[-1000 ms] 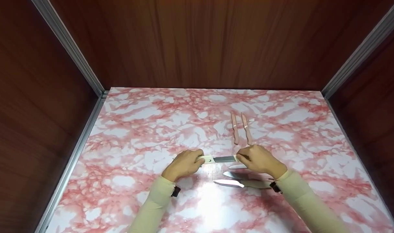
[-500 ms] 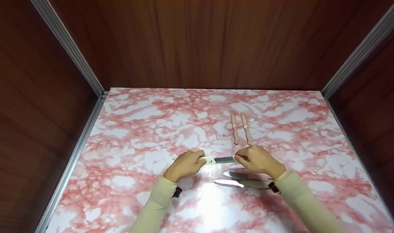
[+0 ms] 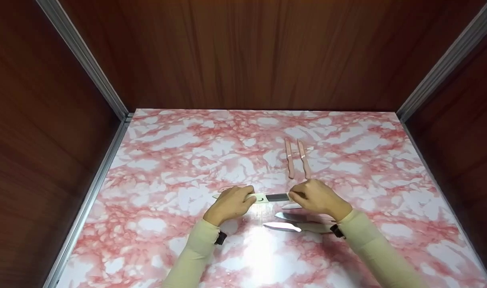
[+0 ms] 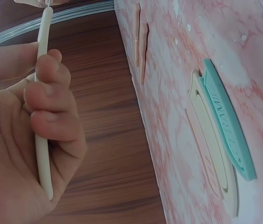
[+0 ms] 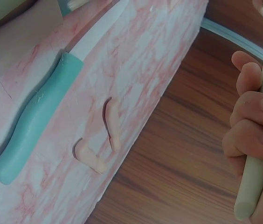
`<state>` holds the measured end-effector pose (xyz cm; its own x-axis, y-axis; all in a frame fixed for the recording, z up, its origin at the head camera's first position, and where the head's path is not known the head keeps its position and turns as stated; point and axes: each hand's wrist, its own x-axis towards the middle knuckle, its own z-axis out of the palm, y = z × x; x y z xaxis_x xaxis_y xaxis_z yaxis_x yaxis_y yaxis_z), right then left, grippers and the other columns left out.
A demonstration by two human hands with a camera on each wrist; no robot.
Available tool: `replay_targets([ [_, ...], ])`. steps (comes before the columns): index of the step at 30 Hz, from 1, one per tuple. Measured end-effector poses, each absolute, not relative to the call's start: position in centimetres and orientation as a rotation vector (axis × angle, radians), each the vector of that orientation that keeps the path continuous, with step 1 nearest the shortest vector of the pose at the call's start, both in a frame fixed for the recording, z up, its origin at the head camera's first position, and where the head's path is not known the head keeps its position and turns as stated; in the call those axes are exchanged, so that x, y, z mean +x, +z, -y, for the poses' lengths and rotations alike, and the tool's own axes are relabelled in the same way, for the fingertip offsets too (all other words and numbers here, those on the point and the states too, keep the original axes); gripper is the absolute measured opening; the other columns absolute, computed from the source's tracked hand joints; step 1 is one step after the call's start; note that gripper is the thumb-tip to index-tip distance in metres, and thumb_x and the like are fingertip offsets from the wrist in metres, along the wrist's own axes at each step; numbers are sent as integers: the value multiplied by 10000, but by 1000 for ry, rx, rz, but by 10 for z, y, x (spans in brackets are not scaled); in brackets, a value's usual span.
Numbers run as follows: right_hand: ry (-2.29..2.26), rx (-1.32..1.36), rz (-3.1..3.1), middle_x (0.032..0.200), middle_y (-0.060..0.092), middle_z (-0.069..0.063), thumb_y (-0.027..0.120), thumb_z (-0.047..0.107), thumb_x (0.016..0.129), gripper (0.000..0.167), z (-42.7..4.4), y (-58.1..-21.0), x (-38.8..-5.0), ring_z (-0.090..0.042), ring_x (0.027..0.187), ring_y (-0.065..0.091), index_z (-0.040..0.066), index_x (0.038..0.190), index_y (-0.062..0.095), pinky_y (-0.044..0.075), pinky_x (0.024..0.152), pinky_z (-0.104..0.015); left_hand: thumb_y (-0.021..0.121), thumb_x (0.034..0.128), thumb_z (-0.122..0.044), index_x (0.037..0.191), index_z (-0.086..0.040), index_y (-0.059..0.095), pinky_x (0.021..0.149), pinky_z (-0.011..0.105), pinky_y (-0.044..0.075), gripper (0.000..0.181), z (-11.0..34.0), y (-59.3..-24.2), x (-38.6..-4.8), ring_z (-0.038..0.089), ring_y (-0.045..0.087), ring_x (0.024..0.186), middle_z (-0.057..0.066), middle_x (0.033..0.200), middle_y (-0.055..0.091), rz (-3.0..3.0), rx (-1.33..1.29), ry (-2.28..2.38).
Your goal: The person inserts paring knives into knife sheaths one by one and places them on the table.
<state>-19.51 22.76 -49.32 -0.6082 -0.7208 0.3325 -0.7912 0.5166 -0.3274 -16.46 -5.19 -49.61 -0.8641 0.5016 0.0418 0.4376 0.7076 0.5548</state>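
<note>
Curled fingers of the left hand (image 3: 229,205) grip a flat cream sheath (image 3: 260,198), which the left wrist view shows edge-on as a slim cream strip (image 4: 43,163). Opposite it, the right hand (image 3: 320,199) holds a knife by its cream handle (image 5: 254,182). A short stretch of grey blade (image 3: 277,197) shows between sheath and handle; whether its tip lies inside the sheath is hidden. Both hands are above the table. Below the right hand lie a teal-handled knife (image 5: 40,114) and, in the head view, several blades, one of them bright (image 3: 282,227).
Two pink knives (image 3: 289,159) lie side by side farther back. Under the left hand, a teal sheath (image 4: 225,119), a cream one (image 4: 214,140) and a pink one (image 4: 201,149) rest on the marbled table (image 3: 167,240). Wooden walls (image 3: 243,56) stand behind and at both sides.
Both hands have moved slightly toward each other. The visible stretch of blade between sheath and handle is a little shorter.
</note>
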Motion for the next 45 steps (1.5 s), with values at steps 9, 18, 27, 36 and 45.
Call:
replay_targets([
  [9,684,1326,2584,560,405,150,587,123,891,289,-226,-491,-196,13,478,327,205,620,529,328,461,-206,496,964,-281,806,-196,515,523,271,310,180,49,-494,-163,96,379,570,-74,623,384,-2758,744,894],
  [18,681,1323,2621,561,409,157,572,155,909,290,-224,-490,-197,17,481,332,212,627,538,338,472,-215,509,958,-284,789,-182,489,506,257,298,199,47,-494,-164,82,356,556,-80,614,344,-2748,745,894],
  [27,675,1296,2641,553,423,151,598,137,896,282,-222,-489,-196,13,465,339,210,628,546,345,458,-219,507,957,-284,793,-183,498,517,262,308,193,44,-497,-165,83,372,561,-82,605,352,-2771,757,873],
  [36,661,1299,2634,548,423,157,593,155,903,275,-220,-489,-195,18,466,347,197,632,570,355,469,-210,510,941,-283,776,-178,491,517,276,330,197,40,-497,-164,107,405,569,-73,592,358,-2811,752,855],
  [45,657,1286,2669,538,398,148,585,170,912,291,-219,-489,-196,1,461,335,179,621,568,345,468,-227,497,952,-294,774,-179,471,508,270,314,214,39,-497,-164,108,385,582,-68,597,337,-2805,760,840],
])
